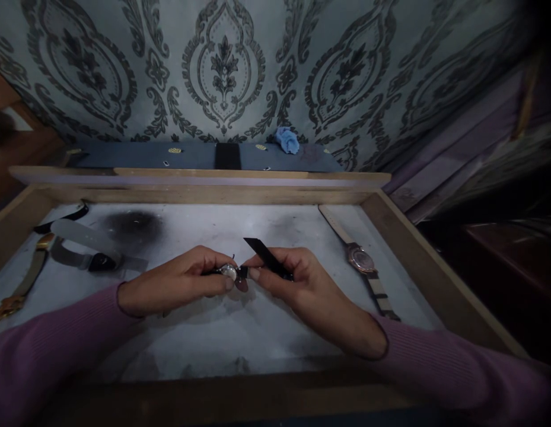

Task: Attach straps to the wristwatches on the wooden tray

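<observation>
My left hand (186, 281) is closed around a small wristwatch (229, 271) with a round, pale face, pinched between thumb and fingers over the middle of the drawer. Close beside it, my right hand (297, 279) is closed too, its thumb and forefinger gripping the short black strap (244, 272) at the watch's right side. A flat black strip (268, 259) with a slanted end sticks up out of the right hand; whether it belongs to the same strap I cannot tell. The fingers hide part of the watch.
Both hands are above a white-bottomed wooden drawer (239, 195). A watch with a pale strap (360, 259) lies at right. At left are a gold-coloured watch (10, 305), a grey band (70, 255) and a black strap (64, 219). A blue cloth (287, 140) rests behind, near a black phone-like rectangle (228, 156).
</observation>
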`<state>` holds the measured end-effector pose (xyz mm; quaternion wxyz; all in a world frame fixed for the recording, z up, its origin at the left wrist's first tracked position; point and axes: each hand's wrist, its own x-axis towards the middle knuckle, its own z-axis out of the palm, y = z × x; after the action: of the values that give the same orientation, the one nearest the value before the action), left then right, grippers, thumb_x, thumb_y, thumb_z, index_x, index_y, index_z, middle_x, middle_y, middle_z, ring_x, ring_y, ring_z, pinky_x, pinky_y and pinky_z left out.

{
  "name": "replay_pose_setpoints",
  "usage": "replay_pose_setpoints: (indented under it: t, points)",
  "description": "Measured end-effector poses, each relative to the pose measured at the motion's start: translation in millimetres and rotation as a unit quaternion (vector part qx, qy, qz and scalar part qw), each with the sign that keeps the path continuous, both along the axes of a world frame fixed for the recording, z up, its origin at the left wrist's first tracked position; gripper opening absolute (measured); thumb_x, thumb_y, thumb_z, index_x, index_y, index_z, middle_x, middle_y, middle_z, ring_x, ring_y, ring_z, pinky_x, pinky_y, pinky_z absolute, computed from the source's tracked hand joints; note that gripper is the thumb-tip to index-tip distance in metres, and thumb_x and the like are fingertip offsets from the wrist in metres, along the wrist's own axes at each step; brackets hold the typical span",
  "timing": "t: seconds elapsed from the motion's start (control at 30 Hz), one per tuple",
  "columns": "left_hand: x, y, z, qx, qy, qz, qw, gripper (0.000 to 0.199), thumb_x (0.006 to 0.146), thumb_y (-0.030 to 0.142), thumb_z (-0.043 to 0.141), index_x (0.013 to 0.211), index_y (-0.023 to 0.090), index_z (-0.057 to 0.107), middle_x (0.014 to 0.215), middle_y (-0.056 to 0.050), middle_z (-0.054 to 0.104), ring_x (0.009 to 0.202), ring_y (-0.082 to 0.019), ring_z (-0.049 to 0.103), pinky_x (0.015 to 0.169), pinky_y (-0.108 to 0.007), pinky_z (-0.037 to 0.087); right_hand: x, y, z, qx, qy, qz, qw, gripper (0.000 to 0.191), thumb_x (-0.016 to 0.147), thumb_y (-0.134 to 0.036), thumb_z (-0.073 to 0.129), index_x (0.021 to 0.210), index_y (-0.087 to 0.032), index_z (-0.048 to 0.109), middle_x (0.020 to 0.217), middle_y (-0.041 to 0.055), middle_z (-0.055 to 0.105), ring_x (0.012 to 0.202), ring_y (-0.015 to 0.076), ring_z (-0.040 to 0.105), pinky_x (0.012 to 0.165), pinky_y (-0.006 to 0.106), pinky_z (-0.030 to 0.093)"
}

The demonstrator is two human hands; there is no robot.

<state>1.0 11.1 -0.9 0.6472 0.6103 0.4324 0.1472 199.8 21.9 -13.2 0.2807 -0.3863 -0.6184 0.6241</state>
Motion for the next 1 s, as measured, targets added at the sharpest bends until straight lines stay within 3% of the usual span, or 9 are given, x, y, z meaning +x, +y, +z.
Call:
replay_pose_setpoints:
  t: [0.2,0.5,0.73,1.0]
  points:
    - [1.1,1.1,1.0,-0.008,-0.004,0.009,1.000,0.020,0.085,0.026,0.050,0.088,0.016,0.067,0.059,0.007,0.033,0.050,-0.008,0.024,0.044,-0.021,0.020,0.3,-0.5,0.5,0.008,-0.009,0.009,1.000,0.015,0.082,-0.023,0.058,0.079,-0.016,0.071,0.073,0.0019,0.066,0.068,0.0138,0.057,0.067,0.028,0.044]
    - [1.8,0.8,1.2,-0.010,0.002,0.014,1.000,0.022,0.084,0.029,0.051,0.088,0.016,0.068,0.061,0.006,0.036,0.053,-0.008,0.027,0.045,-0.020,0.022,0.2,-0.2,0.0,0.018,-0.013,0.009,1.000,0.016,0.082,-0.022,0.058,0.080,-0.015,0.072,0.072,0.0017,0.066,0.067,0.0132,0.055,0.064,0.026,0.043]
    - [1.4,0.7,-0.5,-0.009,-0.007,0.022,1.000,0.024,0.083,0.031,0.052,0.092,0.016,0.069,0.058,0.007,0.032,0.051,-0.009,0.023,0.044,-0.021,0.019,-2.7,-1.1,-1.8,-0.015,-0.003,-0.016,1.000,0.016,0.078,-0.025,0.061,0.088,-0.016,0.068,0.067,-0.0002,0.061,0.057,0.0101,0.046,0.051,0.023,0.034]
    - [1.5,1.1,-0.4,-0.017,-0.026,0.025,0.999,0.022,0.084,0.026,0.051,0.092,0.016,0.069,0.056,0.008,0.029,0.049,-0.008,0.021,0.043,-0.022,0.017,-1.8,-1.0,-0.3,-0.023,0.011,-0.014,1.000,0.013,0.081,-0.026,0.060,0.086,-0.016,0.066,0.072,0.0010,0.063,0.062,0.0112,0.051,0.058,0.025,0.038]
